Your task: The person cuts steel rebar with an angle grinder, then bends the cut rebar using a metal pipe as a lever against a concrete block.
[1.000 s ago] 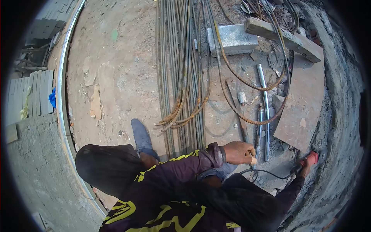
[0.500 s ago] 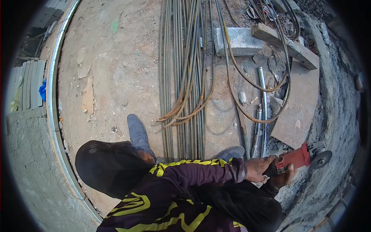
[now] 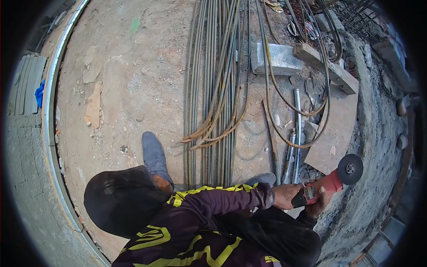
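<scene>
A red and black angle grinder (image 3: 310,191) is held between my two hands at the lower right, its dark round disc (image 3: 350,169) pointing up and outward with the flat face toward me. My left hand (image 3: 287,196) reaches across my body and grips the grinder near its black rear end. Around the underside of the red body my right hand (image 3: 318,205) is closed, with its thumb lying along the casing. The disc hangs over the grey, rough ground beside a flat brown board (image 3: 334,129).
A bundle of long rebar (image 3: 209,89) with rusty bent ends runs away between my feet. Bent rebar loops (image 3: 327,115), metal tubes (image 3: 297,133), a concrete block (image 3: 275,60) and a wooden beam (image 3: 327,66) lie to the right. A metal edge (image 3: 52,133) curves along the left.
Both hands have turned the grinder, so the disc now shows its flat face and sits further up and left. The whole view has shifted slightly.
</scene>
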Tool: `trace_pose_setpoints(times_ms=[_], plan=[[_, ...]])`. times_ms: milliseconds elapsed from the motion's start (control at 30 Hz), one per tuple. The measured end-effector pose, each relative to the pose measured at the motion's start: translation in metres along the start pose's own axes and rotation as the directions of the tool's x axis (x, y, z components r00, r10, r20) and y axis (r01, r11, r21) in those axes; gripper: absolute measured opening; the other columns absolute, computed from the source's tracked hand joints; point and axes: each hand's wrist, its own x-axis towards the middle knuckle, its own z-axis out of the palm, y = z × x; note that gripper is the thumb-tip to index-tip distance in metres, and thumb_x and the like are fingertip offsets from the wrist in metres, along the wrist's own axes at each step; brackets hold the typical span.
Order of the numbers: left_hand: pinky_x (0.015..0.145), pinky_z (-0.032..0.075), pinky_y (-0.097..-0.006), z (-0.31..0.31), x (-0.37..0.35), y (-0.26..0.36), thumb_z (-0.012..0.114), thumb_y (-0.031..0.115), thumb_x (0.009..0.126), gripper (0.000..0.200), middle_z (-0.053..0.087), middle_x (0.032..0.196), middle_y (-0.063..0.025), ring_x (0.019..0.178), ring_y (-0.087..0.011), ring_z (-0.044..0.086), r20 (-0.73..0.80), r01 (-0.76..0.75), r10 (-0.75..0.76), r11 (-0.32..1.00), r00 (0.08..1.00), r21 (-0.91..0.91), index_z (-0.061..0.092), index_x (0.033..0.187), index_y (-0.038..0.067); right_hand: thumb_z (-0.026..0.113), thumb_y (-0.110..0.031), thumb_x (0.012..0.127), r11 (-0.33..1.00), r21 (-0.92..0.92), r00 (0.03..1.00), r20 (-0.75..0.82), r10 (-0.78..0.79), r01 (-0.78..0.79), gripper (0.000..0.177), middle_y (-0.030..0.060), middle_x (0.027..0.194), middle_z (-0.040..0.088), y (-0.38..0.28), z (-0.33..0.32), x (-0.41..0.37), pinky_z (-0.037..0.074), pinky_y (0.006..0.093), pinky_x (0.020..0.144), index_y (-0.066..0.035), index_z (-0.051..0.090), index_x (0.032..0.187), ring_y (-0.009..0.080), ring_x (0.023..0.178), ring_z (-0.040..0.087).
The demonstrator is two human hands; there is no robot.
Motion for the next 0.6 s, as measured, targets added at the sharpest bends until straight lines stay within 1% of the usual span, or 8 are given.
trace_pose_setpoints(times_ms=[67, 100, 200, 300, 333, 400, 500, 600], plan=[[0.067, 0.053, -0.0481, 0.020, 0.007, -0.015, 0.066, 0.011, 0.073, 0.066, 0.065, 0.085, -0.0262, 0.077, -0.0440, 0.067, -0.097, -0.038, 0.043, 0.998, 0.994, 0.047, 0.033, 0.128, -0.003, 0.066, -0.021, 0.083, 0.998, -0.056, 0.999, -0.047, -0.012, 0.009, 0.048, 0.0153, 0.099, 0.061, -0.004, -0.001, 0.004, 0.059, 0.0436, 0.080, 0.004, 0.046, 0.120, 0.0285, 0.088, 0.067], [0.068, 0.053, -0.0493, 0.022, 0.009, -0.016, 0.066, 0.011, 0.073, 0.065, 0.065, 0.086, -0.0272, 0.079, -0.0451, 0.067, -0.148, -0.059, 0.069, 0.996, 0.987, 0.071, 0.034, 0.128, -0.004, 0.065, -0.019, 0.084, 1.000, -0.003, 0.996, -0.088, -0.024, 0.024, 0.044, 0.0145, 0.096, 0.061, -0.007, 0.008, 0.004, 0.059, 0.0438, 0.081, 0.004, 0.048, 0.117, 0.0266, 0.085, 0.066], [0.073, 0.053, -0.0516, 0.025, 0.011, -0.016, 0.066, 0.012, 0.074, 0.064, 0.065, 0.088, -0.0310, 0.085, -0.0479, 0.066, -0.032, -0.015, 0.017, 0.998, 0.999, 0.059, 0.034, 0.126, -0.008, 0.067, -0.019, 0.084, 0.999, 0.007, 0.986, -0.165, 0.035, -0.034, 0.042, 0.0137, 0.095, 0.061, -0.006, 0.008, -0.002, 0.059, 0.0441, 0.080, 0.003, 0.049, 0.114, 0.0250, 0.083, 0.066], [0.074, 0.053, -0.0512, 0.031, 0.008, -0.019, 0.066, 0.012, 0.074, 0.066, 0.064, 0.088, -0.0328, 0.088, -0.0484, 0.066, -0.016, -0.048, 0.049, 0.995, 0.999, 0.087, 0.031, 0.124, -0.012, 0.070, -0.019, 0.083, 0.987, -0.089, 0.980, -0.164, 0.117, -0.133, 0.038, 0.0125, 0.094, 0.060, -0.013, 0.014, -0.008, 0.060, 0.0435, 0.079, 0.002, 0.052, 0.110, 0.0233, 0.082, 0.066], [0.075, 0.053, -0.0508, 0.033, 0.007, -0.017, 0.067, 0.013, 0.074, 0.068, 0.063, 0.088, -0.0339, 0.088, -0.0490, 0.065, -0.005, -0.037, 0.037, 0.997, 0.999, 0.072, 0.028, 0.123, -0.014, 0.069, -0.019, 0.083, 0.986, -0.104, 0.978, -0.173, 0.114, -0.133, 0.037, 0.0114, 0.092, 0.061, -0.017, 0.019, -0.009, 0.059, 0.0402, 0.076, 0.001, 0.052, 0.108, 0.0226, 0.081, 0.066], [0.075, 0.053, -0.0506, 0.038, 0.009, -0.019, 0.067, 0.014, 0.075, 0.068, 0.063, 0.088, -0.0342, 0.087, -0.0494, 0.065, 0.000, -0.034, 0.034, 0.998, 0.999, 0.055, 0.028, 0.123, -0.013, 0.069, -0.021, 0.083, 0.975, -0.145, 0.978, -0.145, 0.148, -0.169, 0.036, 0.0104, 0.087, 0.062, -0.020, 0.010, -0.008, 0.058, 0.0362, 0.070, 0.001, 0.053, 0.106, 0.0214, 0.075, 0.066], [0.076, 0.054, -0.0506, 0.035, 0.011, -0.011, 0.068, 0.015, 0.076, 0.067, 0.063, 0.088, -0.0346, 0.088, -0.0498, 0.065, 0.056, 0.010, -0.012, 0.999, 0.998, 0.040, 0.029, 0.123, -0.012, 0.069, -0.020, 0.082, 0.962, -0.192, 0.973, -0.162, 0.165, -0.195, 0.033, 0.0103, 0.083, 0.063, -0.028, 0.011, -0.006, 0.057, 0.0338, 0.065, 0.001, 0.054, 0.103, 0.0202, 0.070, 0.066], [0.076, 0.053, -0.0509, 0.038, 0.015, -0.015, 0.068, 0.016, 0.076, 0.067, 0.062, 0.088, -0.0351, 0.088, -0.0497, 0.065, 0.028, -0.032, 0.031, 0.998, 0.999, 0.047, 0.029, 0.123, -0.011, 0.069, -0.019, 0.081, 0.964, -0.199, 0.977, -0.152, 0.150, -0.179, 0.030, 0.0108, 0.081, 0.064, -0.032, 0.015, 0.000, 0.057, 0.0333, 0.063, 0.001, 0.056, 0.099, 0.0199, 0.067, 0.065]])
